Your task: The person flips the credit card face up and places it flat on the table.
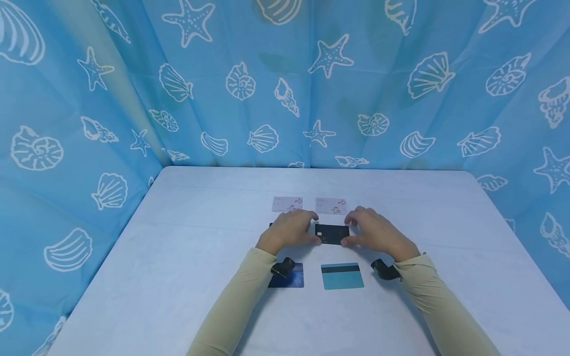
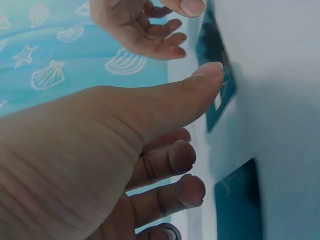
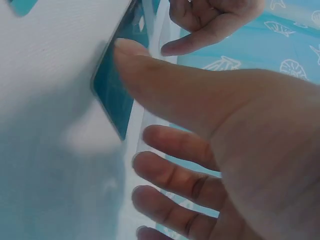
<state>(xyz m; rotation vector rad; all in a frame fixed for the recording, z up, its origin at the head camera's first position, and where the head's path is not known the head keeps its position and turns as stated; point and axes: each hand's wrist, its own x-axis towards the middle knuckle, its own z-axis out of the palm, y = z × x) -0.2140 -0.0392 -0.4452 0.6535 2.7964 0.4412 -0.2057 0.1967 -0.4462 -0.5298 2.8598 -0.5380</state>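
Note:
A black card (image 1: 331, 234) with a chip lies on the white table between the two hands. My left hand (image 1: 291, 230) is at its left end, the thumb by the card's edge and the fingers apart from it. At the other end is my right hand (image 1: 371, 232), its thumb on the lower right corner of the card. In the right wrist view the fingers (image 3: 170, 170) stand spread away from the card (image 3: 114, 92). The left wrist view has the left thumb (image 2: 185, 95) in front of the black card (image 2: 212, 45). Under the left hand another dark card (image 2: 240, 205) is mostly hidden in the head view.
Two pale printed cards, one left (image 1: 287, 203) and one right (image 1: 331, 205), lie beyond the hands. Nearer are a dark blue card (image 1: 294, 277), partly covered by the left wrist camera (image 1: 283, 267), and a teal card (image 1: 342, 276) with a black stripe. A blue shell-patterned curtain (image 1: 285, 84) surrounds the table.

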